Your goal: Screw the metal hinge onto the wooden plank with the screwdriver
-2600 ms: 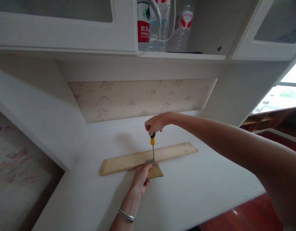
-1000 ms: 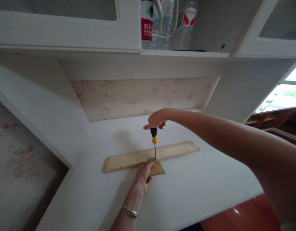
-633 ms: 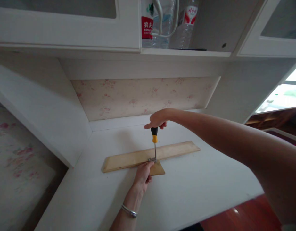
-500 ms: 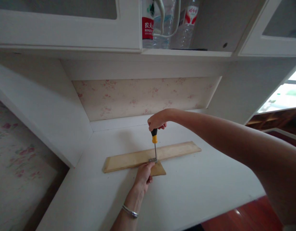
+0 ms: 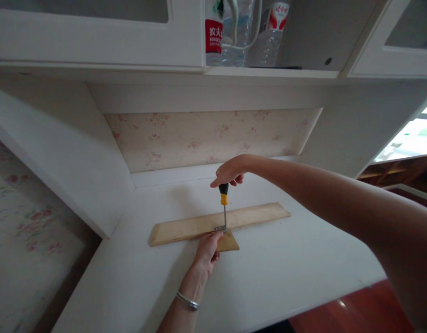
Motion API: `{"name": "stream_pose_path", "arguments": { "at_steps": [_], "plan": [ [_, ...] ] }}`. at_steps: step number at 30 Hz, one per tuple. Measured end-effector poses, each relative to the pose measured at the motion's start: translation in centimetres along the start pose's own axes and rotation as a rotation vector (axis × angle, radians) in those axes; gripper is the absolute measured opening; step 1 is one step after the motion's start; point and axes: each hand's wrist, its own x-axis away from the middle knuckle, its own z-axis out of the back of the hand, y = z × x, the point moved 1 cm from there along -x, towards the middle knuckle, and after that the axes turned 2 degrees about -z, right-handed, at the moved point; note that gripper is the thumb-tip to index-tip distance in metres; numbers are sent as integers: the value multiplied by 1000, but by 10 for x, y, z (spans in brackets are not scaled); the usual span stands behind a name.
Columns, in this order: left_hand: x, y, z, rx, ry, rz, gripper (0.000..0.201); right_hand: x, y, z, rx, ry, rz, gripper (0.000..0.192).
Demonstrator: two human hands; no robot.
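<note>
From above, my right hand (image 5: pixel 230 172) grips the black and yellow handle of a screwdriver (image 5: pixel 224 200), its shaft upright. The tip meets a small metal hinge (image 5: pixel 220 228) at the near edge of a long pale wooden board (image 5: pixel 186 229). A shorter wooden piece (image 5: pixel 229 242) lies against that board on the near side. My left hand (image 5: pixel 207 249) is closed around the short piece, thumb close to the hinge and screwdriver tip. Its other fingers are partly hidden beneath the wood.
Both boards rest on a white tabletop (image 5: pixel 286 268). Overhead juts a white cabinet (image 5: pixel 95 46) with plastic bottles (image 5: pixel 269 44) and a white cable on its open shelf. A white side panel (image 5: pixel 78 152) stands at the left.
My right thumb has stretched out from the screwdriver handle, where it was curled before. The screwdriver stays upright on the hinge, and my left hand keeps its hold. The view has shifted slightly.
</note>
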Motion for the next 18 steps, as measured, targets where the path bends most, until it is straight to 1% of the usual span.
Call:
{"name": "stream_pose_path", "arguments": {
  "at_steps": [1, 2, 3, 5, 7, 11, 13, 15, 16, 18],
  "plan": [
    [0, 0, 0, 0, 5, 0, 25, 0, 1, 0, 24, 25, 0, 51],
    [1, 1, 0, -1, 10, -4, 26, 0, 1, 0, 43, 47, 8, 51],
    [1, 1, 0, -1, 12, -10, 26, 0, 2, 0, 51, 58, 20, 47],
    [2, 2, 0, 2, 6, -19, 24, -1, 3, -1, 29, 35, 48, 37],
    [2, 2, 0, -1, -2, -11, 21, -1, 5, -2, 1, 1, 49, 39],
    [1, 1, 0, -7, 13, 7, 20, -2, 6, -4, 28, 43, 32, 51],
    [1, 0, 0, -6, 17, 4, 20, -2, 6, -4, 27, 42, 54, 44],
    [0, 0, 0, -12, 17, 1, 21, -2, 6, -5, -3, 9, 73, 38],
    [0, 0, 0, -17, 15, 0, 21, -2, 6, -5, -10, -6, 73, 39],
    [1, 0, 0, -22, 9, 8, 21, -3, 7, -5, 11, 3, 66, 47]
  ]
}}
